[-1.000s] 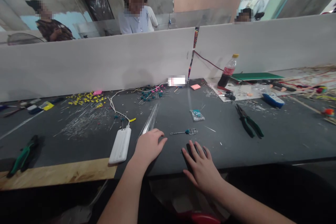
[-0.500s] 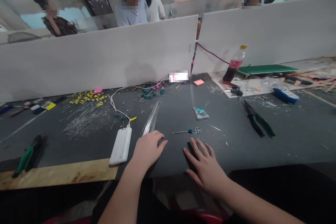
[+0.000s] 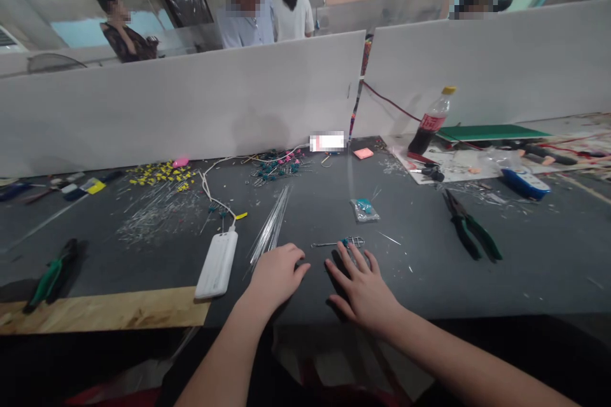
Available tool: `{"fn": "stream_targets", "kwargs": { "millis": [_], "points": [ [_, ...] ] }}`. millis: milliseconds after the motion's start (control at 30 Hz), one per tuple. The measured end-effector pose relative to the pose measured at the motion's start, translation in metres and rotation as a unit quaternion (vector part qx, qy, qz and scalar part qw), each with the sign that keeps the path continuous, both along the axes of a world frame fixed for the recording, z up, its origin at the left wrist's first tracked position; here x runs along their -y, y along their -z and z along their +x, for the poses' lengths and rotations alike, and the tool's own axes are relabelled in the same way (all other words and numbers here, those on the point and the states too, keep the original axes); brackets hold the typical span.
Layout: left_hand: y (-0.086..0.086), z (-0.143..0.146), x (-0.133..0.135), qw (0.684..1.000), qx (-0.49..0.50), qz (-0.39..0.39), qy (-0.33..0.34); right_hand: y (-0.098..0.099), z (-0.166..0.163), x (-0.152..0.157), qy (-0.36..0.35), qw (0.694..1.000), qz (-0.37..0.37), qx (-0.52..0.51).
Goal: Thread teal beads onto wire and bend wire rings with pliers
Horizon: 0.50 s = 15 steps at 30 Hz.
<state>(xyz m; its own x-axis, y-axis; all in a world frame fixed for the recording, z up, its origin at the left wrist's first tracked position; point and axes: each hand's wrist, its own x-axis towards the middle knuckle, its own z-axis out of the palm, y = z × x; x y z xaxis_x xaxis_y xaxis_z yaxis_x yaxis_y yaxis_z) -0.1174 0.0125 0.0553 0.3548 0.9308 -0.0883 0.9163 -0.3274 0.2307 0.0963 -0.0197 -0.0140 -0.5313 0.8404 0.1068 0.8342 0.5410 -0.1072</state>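
Note:
My left hand (image 3: pixel 277 275) rests on the dark table (image 3: pixel 315 203) near its front edge, fingers loosely curled, nothing visible in it. It lies at the near end of a bundle of thin metal wires (image 3: pixel 272 224). My right hand (image 3: pixel 360 286) lies flat with fingers spread, its fingertips touching a small wire piece with a teal bead (image 3: pixel 341 243). A small clear bag of teal beads (image 3: pixel 364 208) lies just beyond.
A white power bank (image 3: pixel 217 264) with cable lies left of my left hand. Green pliers lie at the right (image 3: pixel 470 229) and far left (image 3: pixel 50 273). Yellow beads (image 3: pixel 160 175), cut wire bits (image 3: pixel 153 213), a cola bottle (image 3: pixel 431 122) and white dividers (image 3: pixel 191 102) stand further back. Several people are behind them.
My right hand has slid forward until its fingertips reach the small wire piece. My left hand has barely moved. The view has tilted slightly.

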Motion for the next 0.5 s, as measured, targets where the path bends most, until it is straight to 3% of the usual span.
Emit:
{"fn": "stream_targets", "kwargs": {
  "millis": [133,367,500],
  "points": [
    [-0.001,-0.004,-0.001,1.0,-0.005,0.005,-0.008,0.002,0.001,0.001,-0.014,1.0,0.013,-0.003],
    [-0.003,-0.001,0.003,1.0,-0.005,0.013,-0.013,0.011,0.019,0.049,-0.073,0.997,0.036,0.002],
    [-0.002,0.002,0.004,1.0,-0.003,0.008,-0.002,0.011,0.02,0.056,-0.06,0.998,0.032,0.001]
  ]
}}
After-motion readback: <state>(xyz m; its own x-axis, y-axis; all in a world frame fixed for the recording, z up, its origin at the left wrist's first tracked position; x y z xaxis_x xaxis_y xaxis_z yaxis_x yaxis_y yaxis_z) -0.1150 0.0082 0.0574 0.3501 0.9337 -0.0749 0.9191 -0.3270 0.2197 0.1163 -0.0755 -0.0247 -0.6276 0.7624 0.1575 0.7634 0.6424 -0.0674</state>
